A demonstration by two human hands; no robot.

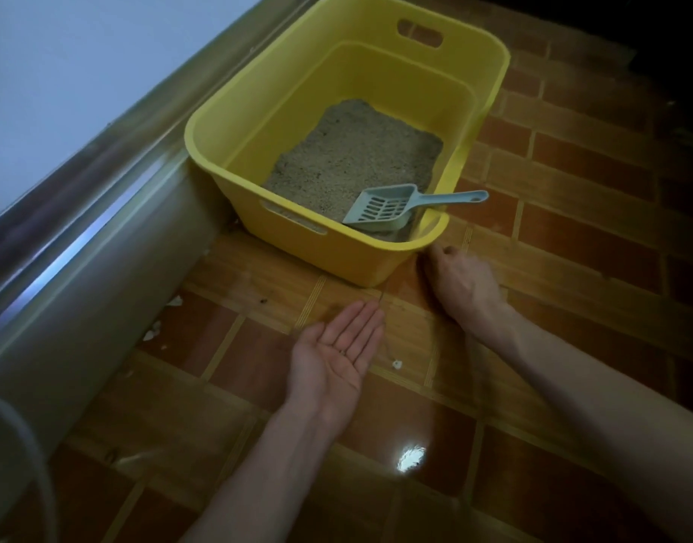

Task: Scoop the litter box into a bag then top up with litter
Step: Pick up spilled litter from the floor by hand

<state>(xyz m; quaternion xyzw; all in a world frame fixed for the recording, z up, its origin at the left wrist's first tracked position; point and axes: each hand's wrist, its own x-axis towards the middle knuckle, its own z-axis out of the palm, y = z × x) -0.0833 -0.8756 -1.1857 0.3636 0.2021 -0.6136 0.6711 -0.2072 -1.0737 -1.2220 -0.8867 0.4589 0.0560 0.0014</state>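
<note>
Litter box (376,264): yellow, on the floor just beyond both hands; litter (356,158) covers part of its base.
Scoop (380,209): inside, handle over the rim above the right hand.
Left hand (337,358): palm up, fingers straight, a few grains in it.
Right hand (460,284): knuckles up, fingers curled at the box corner; whether it holds anything cannot be told.
Risk: grains may spill if the palm tilts.

Litter box (294,92) open-topped, scoop (380,209) inside (near corner)

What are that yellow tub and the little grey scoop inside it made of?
The yellow tub looks like moulded plastic: smooth matte walls, rounded rim, cut-out handles. The grey scoop also seems plastic, thin with moulded slots and a hanging hole in its handle. The litter looks like fine sandy granules; its exact material isn't clear.
</note>
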